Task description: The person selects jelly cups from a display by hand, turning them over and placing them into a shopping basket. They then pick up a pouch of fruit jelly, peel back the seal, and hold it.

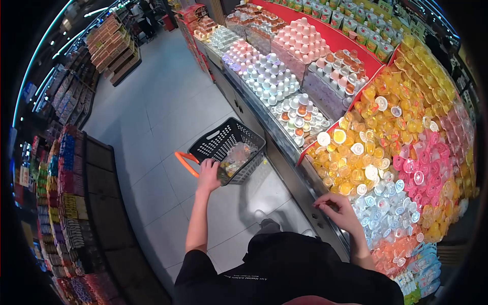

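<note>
Fingers of the left hand (208, 173) grip the black basket (229, 147) by its rim, keeping it level beside the counter, while the right hand (341, 212), loosely curled and empty, hovers at the counter's front edge (300, 183) by the jelly cups (386, 152).

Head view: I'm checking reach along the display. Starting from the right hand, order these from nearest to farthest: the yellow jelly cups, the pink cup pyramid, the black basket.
From the right hand, resting at the counter edge:
1. Yellow jelly cups, in the bin just above the hand.
2. Black basket, across to the left, held by the left hand.
3. Pink cup pyramid, far up the display.
</note>
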Demonstrator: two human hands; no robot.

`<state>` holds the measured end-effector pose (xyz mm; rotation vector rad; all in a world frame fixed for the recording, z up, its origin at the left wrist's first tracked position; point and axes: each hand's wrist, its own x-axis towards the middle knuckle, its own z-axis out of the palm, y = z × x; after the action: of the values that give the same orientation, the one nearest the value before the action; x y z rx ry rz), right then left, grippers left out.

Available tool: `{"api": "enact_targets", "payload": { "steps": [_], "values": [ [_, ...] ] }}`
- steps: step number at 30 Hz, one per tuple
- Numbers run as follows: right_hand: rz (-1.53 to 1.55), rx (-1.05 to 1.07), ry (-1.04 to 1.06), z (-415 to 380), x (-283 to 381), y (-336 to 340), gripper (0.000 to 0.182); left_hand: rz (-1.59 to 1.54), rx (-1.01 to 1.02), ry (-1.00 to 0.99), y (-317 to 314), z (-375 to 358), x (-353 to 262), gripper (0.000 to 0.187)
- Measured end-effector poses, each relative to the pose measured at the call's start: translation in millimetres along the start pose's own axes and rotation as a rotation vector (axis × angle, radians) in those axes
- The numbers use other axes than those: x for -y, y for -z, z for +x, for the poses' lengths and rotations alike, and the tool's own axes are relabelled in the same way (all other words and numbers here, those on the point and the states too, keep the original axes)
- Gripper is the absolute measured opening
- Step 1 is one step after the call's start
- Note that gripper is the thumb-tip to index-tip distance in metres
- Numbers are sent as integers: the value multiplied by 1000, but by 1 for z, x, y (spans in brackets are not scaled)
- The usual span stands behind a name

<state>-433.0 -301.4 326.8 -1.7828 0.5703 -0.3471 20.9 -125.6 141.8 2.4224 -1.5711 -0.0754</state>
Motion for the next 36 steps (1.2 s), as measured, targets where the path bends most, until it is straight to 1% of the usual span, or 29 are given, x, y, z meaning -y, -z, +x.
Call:
{"api": "enact_targets", "payload": {
  "steps": [1, 2, 3, 4, 5, 7, 8, 9, 10, 11, 12, 13, 14, 16, 17, 19, 20, 22, 23, 24, 25, 26, 28, 29, 31, 32, 34, 35, 36],
  "values": [
    [88, -49, -74, 6, -3, -17, 16, 216, 161, 97, -11, 1, 41, 67],
    [178, -98, -147, 14, -5, -32, 17, 347, 280, 189, -28, -1, 78, 69],
    [171, -99, -144, 23, -5, -43, 17, 433, 236, 187, -50, -4, 110, 64],
    [109, -16, -132, 32, -6, -53, 17, 520, 195, 184, -64, -9, 132, 60],
    [51, 65, -123, 40, -7, -62, 17, 518, 197, 182, -66, -10, 141, 60],
    [12, 109, -103, 52, -10, -81, 17, 571, 455, -7, -63, -11, 156, 50],
    [-37, 149, -69, 59, -13, -88, 18, 577, 453, -26, -63, -4, 160, 50],
    [-30, 194, -71, 63, -18, -94, 19, 517, 460, 7, -57, 5, 154, 44],
    [-32, 173, -78, 67, -23, -101, 19, 452, 470, 38, -58, 12, 152, 39],
    [-14, 210, -94, 68, -27, -107, 19, 445, 471, 19, -68, 17, 159, 39],
    [1, 254, -112, 71, -30, -109, 19, 418, 480, 97, -83, 20, 164, 36],
    [-64, 279, -111, 78, -29, -111, 19, 389, 492, 183, -96, 22, 166, 33],
    [-70, 284, -125, 86, -29, -113, 19, 375, 500, 184, -109, 25, 167, 33],
    [-140, 306, -41, 104, -30, -116, 19, 425, 385, 248, -118, 21, 166, 27],
    [-130, 325, -44, 113, -30, -118, 19, 428, 399, 264, -121, 19, 166, 27],
    [-87, 258, -22, 135, -31, -119, 18, 405, 519, 313, -119, 28, 149, 19],
    [-77, 265, -18, 149, -32, -117, 18, 413, 523, 321, -119, 29, 140, 19],
    [-85, 266, -24, 171, -35, -112, 18, 376, 566, 273, -121, 19, 125, 19],
    [-64, 290, -51, 184, -36, -109, 17, 383, 584, 286, -116, 15, 127, 19],
    [-45, 307, -56, 200, -38, -107, 17, 338, 661, 87, -102, 13, 126, 22],
    [108, 312, -107, 213, -40, -106, 16, 281, 742, -110, -93, 6, 124, 27],
    [264, 315, -163, 225, -40, -103, 16, 281, 775, -93, -84, -3, 128, 27],
    [304, 387, -214, 257, -41, -93, 14, 14, 518, -398, -61, -2, 150, 41],
    [297, 357, -175, 273, -48, -91, 14, 29, 539, -392, -59, 3, 157, 41],
    [269, 296, -140, 302, -51, -86, 15, 139, 853, -179, -64, 17, 166, 55],
    [278, 290, -139, 316, -53, -81, 15, 147, 859, -182, -66, 25, 169, 55],
    [365, 267, -181, 337, -58, -73, 14, 123, 957, -174, -68, 31, 159, 59],
    [375, 286, -189, 344, -62, -71, 14, 114, 976, -127, -69, 32, 155, 62],
    [392, 246, -208, 352, -68, -71, 14, 111, 984, -103, -71, 32, 149, 62]
  ]
}}
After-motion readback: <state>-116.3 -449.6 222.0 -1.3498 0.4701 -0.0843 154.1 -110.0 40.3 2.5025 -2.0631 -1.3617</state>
